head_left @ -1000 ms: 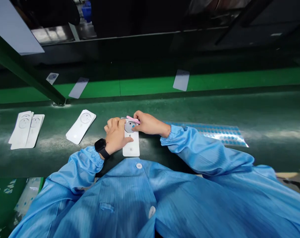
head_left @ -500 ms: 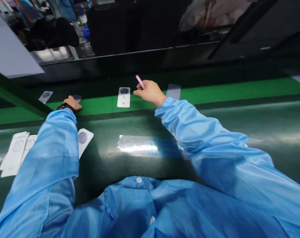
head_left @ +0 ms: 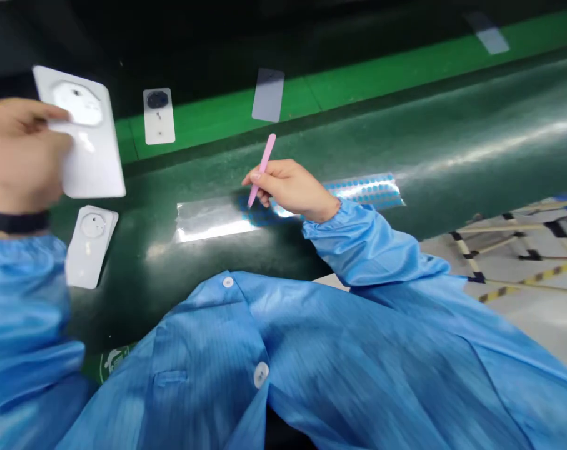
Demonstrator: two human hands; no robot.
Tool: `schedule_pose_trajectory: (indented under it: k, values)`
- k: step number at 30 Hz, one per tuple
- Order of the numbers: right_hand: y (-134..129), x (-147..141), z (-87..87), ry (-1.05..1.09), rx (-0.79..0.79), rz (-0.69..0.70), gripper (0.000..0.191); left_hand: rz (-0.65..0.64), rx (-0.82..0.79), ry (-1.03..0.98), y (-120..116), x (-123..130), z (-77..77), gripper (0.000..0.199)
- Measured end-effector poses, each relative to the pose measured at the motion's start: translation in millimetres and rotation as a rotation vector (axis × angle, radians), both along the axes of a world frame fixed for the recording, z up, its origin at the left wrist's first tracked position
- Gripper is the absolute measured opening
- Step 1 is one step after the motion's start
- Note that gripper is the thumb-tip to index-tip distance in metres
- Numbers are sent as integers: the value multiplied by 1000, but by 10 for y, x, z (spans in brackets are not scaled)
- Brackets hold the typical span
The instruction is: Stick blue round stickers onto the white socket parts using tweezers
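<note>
Pinched between the thumb and fingers of my left hand (head_left: 23, 150) is a white phone back cover (head_left: 98, 162) with a round camera ring, raised close to me at the left. My right hand (head_left: 292, 184) is closed around a slim pink stick (head_left: 264, 159); whether it is tweezers I cannot tell. Its lower end is over a clear sheet of blue dot stickers (head_left: 367, 187), and my hand hides part of that sheet. Below the held cover, a small stack of white phone back covers (head_left: 89, 250) lies on the dark green surface.
On the bright green strip (head_left: 217, 106) behind lies a white phone back cover with a dark camera ring (head_left: 159, 119). Farther right are a pale grey panel (head_left: 268, 94) and another pale panel (head_left: 492, 37). A tube frame (head_left: 471, 256) stands beyond the surface's right edge.
My left hand has come back from the green strip and now holds up a white cover. The pink stick in my right hand has moved down to the sticker sheet. My view has swung right and down.
</note>
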State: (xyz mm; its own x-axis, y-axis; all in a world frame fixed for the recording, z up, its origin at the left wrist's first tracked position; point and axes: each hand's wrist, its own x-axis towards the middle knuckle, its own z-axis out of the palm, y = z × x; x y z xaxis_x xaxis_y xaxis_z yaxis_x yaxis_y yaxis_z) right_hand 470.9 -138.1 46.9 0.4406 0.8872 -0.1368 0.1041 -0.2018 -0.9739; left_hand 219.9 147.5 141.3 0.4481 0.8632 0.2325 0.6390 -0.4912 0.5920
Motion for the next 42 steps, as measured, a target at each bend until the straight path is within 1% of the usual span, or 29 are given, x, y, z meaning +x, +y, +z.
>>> schedule_pose_trajectory:
  k: [1,2,4,5,6,8,9,11,14,17,20,22,24,26,28,32,34,39,42]
  values:
    - [-3,-42,-24,27,-14,26,27,-2,-12,-32,-329,-11,-58,61]
    - [2,-78,-39,45,-27,32,24,-10,-103,-50,-646,-21,-154,55]
    - [20,-131,-47,60,-60,5,22,-78,-326,-108,-1177,-48,-431,46]
    - [24,-153,-44,60,-84,-16,24,-103,-455,-108,-1372,-69,-587,44]
    - [22,-173,-39,54,-112,-33,26,-120,-540,-108,-1516,-93,-737,41]
    - [3,-210,-36,32,-166,-44,28,-160,-645,-56,-1675,-150,-968,40]
    - [-12,-227,-43,19,-187,-34,28,-177,-655,-18,-1706,-177,-1036,40]
    - [-38,-254,-74,-6,-207,-3,27,-220,-625,71,-1715,-224,-1075,41]
    - [-52,-276,-143,-33,-198,12,25,-318,-506,227,-1684,-260,-984,46]
    - [-39,-284,-186,-41,-196,-5,25,-405,-378,398,-1643,-262,-888,47]
    - [-21,-292,-180,-36,-215,-17,26,-463,-232,513,-1561,-247,-892,43]
    - [-13,-303,-160,-29,-224,-12,27,-512,-120,501,-1482,-224,-951,40]
    - [-7,-317,-137,-24,-229,-5,28,-543,-51,445,-1408,-189,-1027,43]
    - [-3,-331,-120,-14,-236,-12,30,-542,-49,411,-1362,-146,-1092,51]
    - [-1,-337,-111,16,-239,-30,32,-548,-79,428,-1358,-105,-1126,57]
    - [-6,-315,-96,114,-246,-43,35,-574,-108,472,-1436,-58,-1115,60]
    - [0,-314,-73,130,-243,-37,37,-587,-104,473,-1480,-55,-1107,62]
    - [125,-464,5,54,-163,-24,32,-612,-54,454,-1545,-78,-1133,62]
    - [242,-580,-7,-25,-194,14,31,-621,-26,446,-1560,-92,-1151,60]
